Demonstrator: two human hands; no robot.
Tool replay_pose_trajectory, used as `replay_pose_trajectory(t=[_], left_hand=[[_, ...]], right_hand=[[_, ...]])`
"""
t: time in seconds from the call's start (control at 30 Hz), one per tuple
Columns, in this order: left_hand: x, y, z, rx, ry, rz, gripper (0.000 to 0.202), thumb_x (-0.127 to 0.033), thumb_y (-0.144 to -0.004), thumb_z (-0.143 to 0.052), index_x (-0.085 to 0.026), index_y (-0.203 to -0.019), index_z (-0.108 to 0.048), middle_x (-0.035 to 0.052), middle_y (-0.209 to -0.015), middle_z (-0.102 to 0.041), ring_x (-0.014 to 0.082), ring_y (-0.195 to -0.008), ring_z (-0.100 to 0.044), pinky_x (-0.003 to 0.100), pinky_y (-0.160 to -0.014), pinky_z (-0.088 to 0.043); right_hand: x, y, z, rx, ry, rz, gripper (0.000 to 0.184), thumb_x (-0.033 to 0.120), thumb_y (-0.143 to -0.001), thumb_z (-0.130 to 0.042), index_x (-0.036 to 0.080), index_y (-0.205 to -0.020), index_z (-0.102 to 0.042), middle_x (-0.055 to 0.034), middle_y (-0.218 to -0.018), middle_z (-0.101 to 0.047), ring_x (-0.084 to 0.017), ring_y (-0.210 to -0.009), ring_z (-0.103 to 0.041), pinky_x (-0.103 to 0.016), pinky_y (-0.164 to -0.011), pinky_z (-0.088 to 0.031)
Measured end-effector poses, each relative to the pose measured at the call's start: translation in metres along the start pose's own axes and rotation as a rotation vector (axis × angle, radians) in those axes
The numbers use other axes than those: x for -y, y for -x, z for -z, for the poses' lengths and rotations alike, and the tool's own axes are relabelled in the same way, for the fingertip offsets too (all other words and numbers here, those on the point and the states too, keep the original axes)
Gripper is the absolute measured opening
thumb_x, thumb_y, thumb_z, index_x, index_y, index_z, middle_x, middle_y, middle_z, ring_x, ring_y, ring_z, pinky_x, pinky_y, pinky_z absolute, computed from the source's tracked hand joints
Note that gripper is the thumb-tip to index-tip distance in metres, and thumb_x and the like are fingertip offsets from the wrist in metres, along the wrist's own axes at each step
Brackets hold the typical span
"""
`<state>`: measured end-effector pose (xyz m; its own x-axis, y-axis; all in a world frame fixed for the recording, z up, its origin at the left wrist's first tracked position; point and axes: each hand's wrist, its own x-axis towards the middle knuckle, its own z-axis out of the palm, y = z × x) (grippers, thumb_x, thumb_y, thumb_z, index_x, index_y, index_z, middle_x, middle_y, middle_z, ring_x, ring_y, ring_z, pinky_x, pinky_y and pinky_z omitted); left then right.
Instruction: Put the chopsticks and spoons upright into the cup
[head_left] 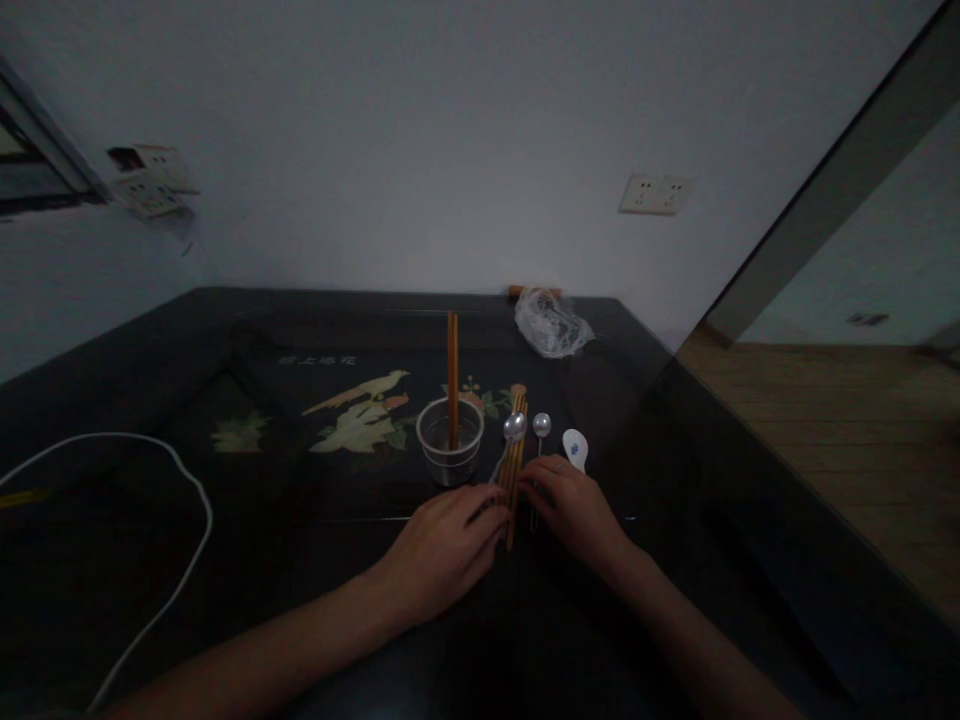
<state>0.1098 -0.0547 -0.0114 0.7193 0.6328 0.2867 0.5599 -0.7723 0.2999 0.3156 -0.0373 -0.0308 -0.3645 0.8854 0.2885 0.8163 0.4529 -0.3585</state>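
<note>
Several wooden chopsticks (514,455) lie together on the dark table, pointing away from me. From the left side, my left hand (450,535) closes its curled fingers on them. My right hand (571,497) has its bent fingertips against their right side. A metal spoon (514,427) lies with its bowl over the chopsticks, its handle running down toward my left fingers. A smaller metal spoon (541,426) passes under my right hand. Just beyond that hand is a white ceramic spoon (575,446), its handle hidden. A metal cup (448,462) holds a pair of upright chopsticks (453,375).
A crumpled clear plastic bag (551,325) lies near the wall, by a brown stick-like object (534,291). A white cable (196,480) curves across the table's left side. Wall sockets (657,194) are above the table, whose right edge borders a wooden floor (810,430).
</note>
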Motion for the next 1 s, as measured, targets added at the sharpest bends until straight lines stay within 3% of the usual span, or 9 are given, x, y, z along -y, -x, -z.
replay_pose_trajectory(t=[0.13,0.3,0.4,0.6,0.9,1.0], left_hand=[[-0.001,-0.015,-0.010,0.170,-0.182,0.123,0.020,-0.015,-0.087,-0.046,-0.018,-0.102,-0.058,0.0061,-0.098,-0.065,0.0197,-0.086,-0.064,0.030,-0.074,-0.055],[-0.002,-0.018,-0.011,0.279,-0.302,0.211,0.020,-0.014,-0.086,-0.046,-0.016,-0.101,-0.060,0.0078,-0.099,-0.065,0.0211,-0.082,-0.065,0.028,-0.061,-0.054],[0.003,-0.013,-0.016,0.230,-0.304,0.187,0.020,-0.013,-0.085,-0.047,-0.015,-0.098,-0.062,0.0098,-0.101,-0.066,0.0235,-0.090,-0.063,0.031,-0.069,-0.054],[0.013,0.000,-0.037,0.055,-0.167,0.105,0.033,-0.017,-0.085,-0.046,-0.015,-0.115,-0.058,0.0128,-0.120,-0.063,0.0252,-0.113,-0.056,0.039,-0.094,-0.047],[0.016,0.006,-0.047,0.078,-0.088,0.084,0.042,-0.017,-0.082,-0.050,-0.008,-0.122,-0.054,0.0189,-0.133,-0.053,0.0267,-0.128,-0.045,0.038,-0.106,-0.040],[0.017,0.006,-0.047,0.063,-0.069,0.087,0.043,-0.017,-0.081,-0.049,-0.009,-0.124,-0.053,0.0174,-0.135,-0.051,0.0265,-0.132,-0.040,0.039,-0.107,-0.039]], right_hand=[[0.007,0.000,-0.003,0.011,0.054,0.027,0.017,0.012,-0.087,-0.052,0.018,-0.095,-0.065,-0.0079,-0.098,-0.068,-0.023,-0.093,-0.060,-0.036,-0.081,-0.052],[0.013,0.000,-0.007,0.034,0.095,0.046,0.022,0.013,-0.087,-0.053,0.016,-0.105,-0.064,-0.0084,-0.107,-0.066,-0.024,-0.099,-0.058,-0.039,-0.087,-0.051],[0.014,0.000,-0.011,0.070,0.116,0.087,0.023,0.013,-0.086,-0.054,0.017,-0.107,-0.064,-0.0092,-0.108,-0.066,-0.024,-0.101,-0.058,-0.039,-0.089,-0.051],[0.011,0.002,-0.024,0.041,0.111,0.143,0.028,0.015,-0.087,-0.055,0.015,-0.114,-0.062,-0.0119,-0.121,-0.062,-0.024,-0.114,-0.056,-0.040,-0.095,-0.049],[0.010,0.003,-0.025,0.045,0.192,0.170,0.032,0.014,-0.085,-0.057,0.014,-0.117,-0.062,-0.0123,-0.124,-0.062,-0.025,-0.117,-0.056,-0.038,-0.099,-0.049],[0.010,0.004,-0.025,0.054,0.203,0.166,0.031,0.014,-0.086,-0.056,0.015,-0.117,-0.063,-0.0120,-0.125,-0.061,-0.025,-0.117,-0.056,-0.038,-0.099,-0.049]])
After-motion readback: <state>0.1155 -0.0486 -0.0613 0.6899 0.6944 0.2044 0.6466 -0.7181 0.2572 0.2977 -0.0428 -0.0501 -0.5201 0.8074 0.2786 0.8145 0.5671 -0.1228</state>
